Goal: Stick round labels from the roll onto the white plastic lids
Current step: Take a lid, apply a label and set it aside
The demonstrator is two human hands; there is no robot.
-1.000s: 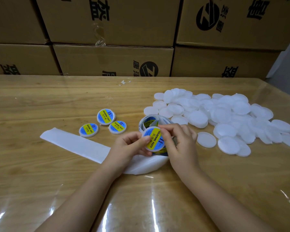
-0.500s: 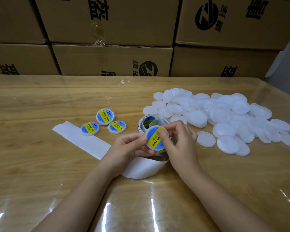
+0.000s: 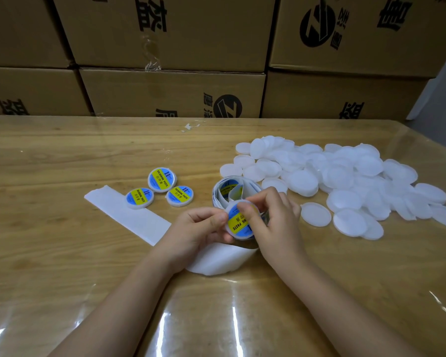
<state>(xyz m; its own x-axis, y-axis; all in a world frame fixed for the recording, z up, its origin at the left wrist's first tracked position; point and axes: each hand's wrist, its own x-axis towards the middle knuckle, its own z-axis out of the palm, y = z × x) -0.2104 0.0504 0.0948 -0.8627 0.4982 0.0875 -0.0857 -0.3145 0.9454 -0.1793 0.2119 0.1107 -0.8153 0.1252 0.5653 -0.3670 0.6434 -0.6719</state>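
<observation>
A white lid with a blue and yellow round label (image 3: pixel 238 224) is held up between both hands at the table's middle. My left hand (image 3: pixel 197 228) grips its left edge with thumb and fingers. My right hand (image 3: pixel 274 220) holds its right side, thumb pressing on the label's top. Just behind stands the label roll (image 3: pixel 229 189), partly hidden by my fingers. Its white backing strip (image 3: pixel 129 215) trails left across the table and loops under my hands. Three labelled lids (image 3: pixel 162 179) lie to the left. A heap of plain white lids (image 3: pixel 345 176) lies at the right.
The wooden table (image 3: pixel 62 253) has a glossy clear cover. Stacked cardboard boxes (image 3: pixel 170 91) form a wall along its far edge. A small scrap of paper (image 3: pixel 191 127) lies near the boxes.
The lid in my hands has turned, so the label's yellow band now runs at a different angle. My right thumb has moved over the label's top. The backing strip has slid right.
</observation>
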